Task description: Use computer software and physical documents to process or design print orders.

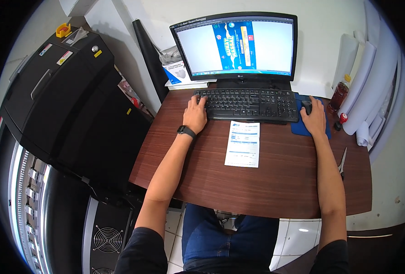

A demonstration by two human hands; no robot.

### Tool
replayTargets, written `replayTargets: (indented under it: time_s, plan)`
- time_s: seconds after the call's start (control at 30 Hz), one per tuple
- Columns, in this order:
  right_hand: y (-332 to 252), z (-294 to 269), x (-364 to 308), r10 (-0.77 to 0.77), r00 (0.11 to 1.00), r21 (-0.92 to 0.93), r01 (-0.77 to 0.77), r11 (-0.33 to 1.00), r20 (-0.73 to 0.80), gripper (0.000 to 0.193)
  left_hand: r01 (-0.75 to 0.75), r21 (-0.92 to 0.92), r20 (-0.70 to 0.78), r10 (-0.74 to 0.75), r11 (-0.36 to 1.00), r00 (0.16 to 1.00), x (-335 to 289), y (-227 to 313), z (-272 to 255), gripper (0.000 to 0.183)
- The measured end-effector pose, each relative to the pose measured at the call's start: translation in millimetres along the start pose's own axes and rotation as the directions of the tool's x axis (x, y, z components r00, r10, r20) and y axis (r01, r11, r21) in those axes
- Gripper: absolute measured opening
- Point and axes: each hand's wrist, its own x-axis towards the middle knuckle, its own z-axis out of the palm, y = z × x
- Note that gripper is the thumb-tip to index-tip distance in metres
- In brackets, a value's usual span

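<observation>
My left hand [195, 114] rests at the left end of a black keyboard [239, 104], its fingers spread over the keys and holding nothing. A dark watch sits on that wrist. At the keyboard's right, my right hand [315, 119] is closed over a black computer mouse [306, 107], which it partly hides. Under the mouse lies a blue mouse pad [298, 129]. Behind the keyboard stands a monitor [275, 45] with a blue poster-like design on its white screen. A printed paper form [242, 145] lies flat on the desk, between my forearms.
Scissors [342, 163] lie on the wooden desk [257, 192] beside my right forearm. A red-capped stamp [342, 119] and a bottle of dark red liquid [339, 95] stand near the right edge, by white paper rolls [371, 100]. On the left is a large black machine [79, 100].
</observation>
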Motion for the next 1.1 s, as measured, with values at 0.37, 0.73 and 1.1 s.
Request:
replayTargets:
  time_s: [0.37, 0.73, 1.1]
  plan:
    - [4, 2, 1, 0.013, 1.000, 0.002, -0.013, 1.000, 0.004, 0.058, -0.099, 0.145, 0.398, 0.033, 0.984, 0.917, 29, 9, -19, 0.075]
    - [5, 3, 2, 0.010, 1.000, -0.011, -0.010, 1.000, -0.003, 0.058, 0.097, -0.016, 0.180, -0.093, 0.995, 0.979, 22, -7, -16, 0.070]
    - [8, 4, 0, -0.009, 1.000, 0.003, 0.009, 1.000, -0.010, 0.058, 0.088, -0.098, 0.026, -0.085, 0.991, 0.996, -2, -7, -10, 0.066]
